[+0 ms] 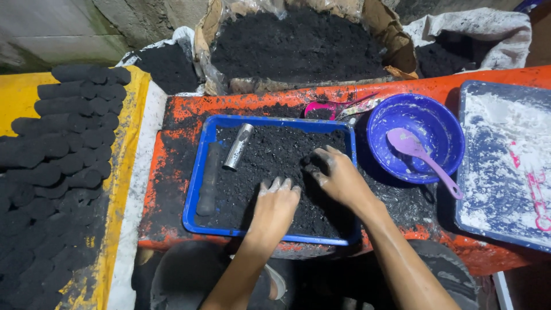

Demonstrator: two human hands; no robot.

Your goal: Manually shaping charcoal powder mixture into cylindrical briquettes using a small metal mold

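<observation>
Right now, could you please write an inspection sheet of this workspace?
Surface: orange table, dusted with black powder.
Job's things: blue tray of black powder; metal tube and dark rod lie in it.
Clutter: blue bowl with purple spoon; white-dusted tray; pink scissors.
Hands: left hand and right hand both press in the powder.
Cables: nothing seen.
Surroundings: black briquettes stacked at left; powder sacks behind.

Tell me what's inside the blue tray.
The blue tray holds black powder, a metal tube, a black rod and both hands pressing in. The tray bottom is covered.
</observation>
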